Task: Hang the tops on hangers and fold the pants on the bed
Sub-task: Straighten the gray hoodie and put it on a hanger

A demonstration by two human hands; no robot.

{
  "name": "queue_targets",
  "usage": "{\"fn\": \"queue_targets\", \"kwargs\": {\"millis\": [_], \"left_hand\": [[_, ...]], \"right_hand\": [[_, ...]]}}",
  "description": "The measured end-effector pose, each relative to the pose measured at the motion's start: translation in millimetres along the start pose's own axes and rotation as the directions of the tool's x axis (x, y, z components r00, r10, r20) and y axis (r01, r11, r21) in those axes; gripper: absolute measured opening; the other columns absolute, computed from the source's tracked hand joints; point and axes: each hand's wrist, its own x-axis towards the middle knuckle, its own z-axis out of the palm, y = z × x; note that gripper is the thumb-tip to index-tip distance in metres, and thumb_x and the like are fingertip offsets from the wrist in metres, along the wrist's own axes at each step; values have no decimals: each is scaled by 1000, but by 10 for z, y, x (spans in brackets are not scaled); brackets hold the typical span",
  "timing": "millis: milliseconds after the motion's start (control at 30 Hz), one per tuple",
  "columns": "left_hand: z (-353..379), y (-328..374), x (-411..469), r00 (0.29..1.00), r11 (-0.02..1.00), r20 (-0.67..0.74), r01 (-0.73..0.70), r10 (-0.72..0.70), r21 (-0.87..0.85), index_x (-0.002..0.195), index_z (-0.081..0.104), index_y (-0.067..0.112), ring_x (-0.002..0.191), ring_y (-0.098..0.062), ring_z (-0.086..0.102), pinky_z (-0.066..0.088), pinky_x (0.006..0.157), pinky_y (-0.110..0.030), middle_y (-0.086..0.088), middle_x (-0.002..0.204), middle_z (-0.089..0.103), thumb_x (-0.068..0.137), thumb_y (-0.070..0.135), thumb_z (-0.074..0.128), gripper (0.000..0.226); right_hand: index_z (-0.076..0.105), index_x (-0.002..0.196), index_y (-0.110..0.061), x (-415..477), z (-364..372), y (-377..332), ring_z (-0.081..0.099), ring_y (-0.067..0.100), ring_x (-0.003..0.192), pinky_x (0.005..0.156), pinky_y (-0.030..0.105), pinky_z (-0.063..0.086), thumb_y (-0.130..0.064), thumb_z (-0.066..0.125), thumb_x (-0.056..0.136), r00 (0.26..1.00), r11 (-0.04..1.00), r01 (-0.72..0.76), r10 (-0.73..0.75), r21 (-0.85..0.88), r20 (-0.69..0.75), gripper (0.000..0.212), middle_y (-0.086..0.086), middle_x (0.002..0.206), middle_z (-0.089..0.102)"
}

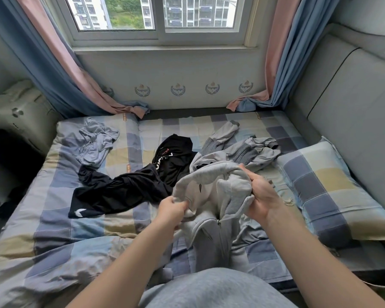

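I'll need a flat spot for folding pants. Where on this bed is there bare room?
Widest bare quilt: near-left, below the black clothes, out to the left edge. Smaller strip: far edge, between the blue-grey shorts and the grey garment. Crowded: the middle, where the hoodie gripped by the left hand and right hand meets both.

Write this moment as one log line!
left hand: grips grey hoodie | right hand: grips grey hoodie | black clothes: loose on bed

The lap [209,290] hides the bottom of the grey hoodie [211,241].
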Motion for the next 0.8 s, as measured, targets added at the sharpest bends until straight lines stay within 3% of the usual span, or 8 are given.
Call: {"fn": "queue_targets", "kwargs": {"millis": [133, 233, 267, 333, 433, 600, 700, 800], "left_hand": [[-54, 51, 123, 997, 958, -38, 49, -62, -283, 82, 68, -2, 71, -29, 63, 53, 70, -35, -22, 79, 66, 93, -5, 49, 23], [-135, 203, 217, 988, 877, 37, 151, -151, -457, 97, 63, -4, 96, -33, 63, 50, 103, -40, -23, 96, 61, 98, 2, 41, 23], [-154, 252, 192, 980, 858, 93, 200, -177, -474, 94, 62, -3, 97, -30, 64, 50, 103, -37, -20, 95, 61, 100, 7, 39, 25], [-189, 343, 112, 959, 812, 224, 268, -173, -519, 65, 57, 4, 56, -16, 64, 58, 63, -20, -7, 59, 56, 103, 12, 40, 42], [-201, 473, 14, 937, 761, 331, 293, -109, -578, 52, 45, 12, 28, -3, 40, 37, 34, -12, 8, 40, 36, 105, 15, 35, 54], [-272, 518, 77, 927, 722, 351, 334, -133, -606, 72, 49, 11, 40, -4, 43, 43, 50, -12, 5, 50, 39, 97, 10, 42, 26], [-295, 498, 73, 919, 741, 369, 343, -138, -578, 76, 49, 14, 59, -7, 38, 27, 74, -13, 3, 65, 36, 72, 6, 60, 15], [-287, 483, 39, 902, 786, 407, 355, -144, -507, 83, 58, 8, 65, -11, 42, 37, 67, -18, -1, 70, 41, 79, 8, 56, 5]], "right_hand": [[71, 117, 1, -98, -41, -66, 67, 28, 103, 97, 41, 54, -34, 63, 92, 996, 976, 84, -87, -201, -4, 45, 19, 116, 68], [67, 123, 3, -158, -182, -126, 69, 31, 102, 97, 42, 54, -21, 80, 77, 994, 956, 112, -112, -273, 14, 54, 23, 119, 66], [62, 130, 1, -172, -237, -138, 68, 32, 106, 99, 43, 53, -17, 72, 83, 992, 953, 123, -119, -276, 32, 51, 23, 124, 64], [57, 136, -2, -164, -357, -159, 62, 33, 116, 106, 46, 46, -7, 57, 89, 989, 957, 143, -128, -253, 74, 47, 23, 132, 61], [63, 126, -7, -155, -451, -130, 66, 28, 97, 89, 40, 56, -3, 53, 90, 989, 902, 98, -135, -421, -58, 37, 17, 114, 68], [58, 120, -4, -146, -593, -17, 64, 21, 69, 63, 32, 58, -3, 54, 97, 963, 840, -34, -118, -541, -243, 23, 11, 85, 67], [54, 121, -4, -102, -610, -41, 67, 26, 78, 72, 38, 62, 2, 51, 98, 953, 899, 30, -158, -438, -259, 24, 15, 91, 66], [61, 117, -1, -40, -605, -56, 68, 27, 81, 74, 41, 60, -11, 55, 99, 953, 882, -54, -95, -469, -288, 21, 18, 101, 68]]}}
